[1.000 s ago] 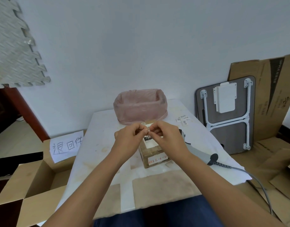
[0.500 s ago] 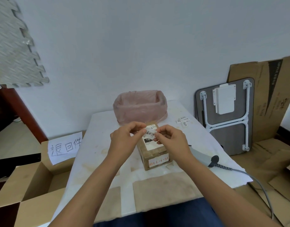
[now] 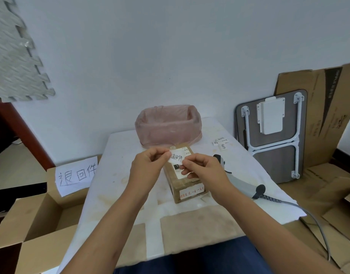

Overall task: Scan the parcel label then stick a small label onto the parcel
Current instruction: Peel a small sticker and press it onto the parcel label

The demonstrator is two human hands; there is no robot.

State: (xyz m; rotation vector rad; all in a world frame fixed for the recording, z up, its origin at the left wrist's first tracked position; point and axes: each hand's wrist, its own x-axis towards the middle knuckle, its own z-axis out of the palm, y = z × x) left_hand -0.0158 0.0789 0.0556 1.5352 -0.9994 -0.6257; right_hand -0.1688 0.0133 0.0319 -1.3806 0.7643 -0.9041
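The step in hand was judged to be the labelling step: the scanner (image 3: 239,179) lay set down near the right edge of the table (image 3: 118,175), just right of the parcel, with its cable running off the front-right corner.

Left to right:

1. The left hand (image 3: 148,167) was closed in a pinch on the left end of the small label (image 3: 177,157), thumb against forefinger.
2. The small label was held in the air between the 2 hands, above the far half of the parcel (image 3: 185,176). Its handwritten face was toward the camera. Its long axis ran left to right, roughly level.
3. The right hand (image 3: 203,170) was closed in a pinch on the lower right end of the label. Whether a backing strip was also gripped could not be told.
4. The parcel, a brown carton, sat near the middle of the table, in front of the pink-lined bin (image 3: 168,125). Its long axis ran from the front edge toward the back edge, skewed slightly. Its printed shipping label faced up.

The next move was judged to call for lowering the label flat, adhesive side down, onto a bare area of the carton top and pressing it smooth, without covering the barcode.
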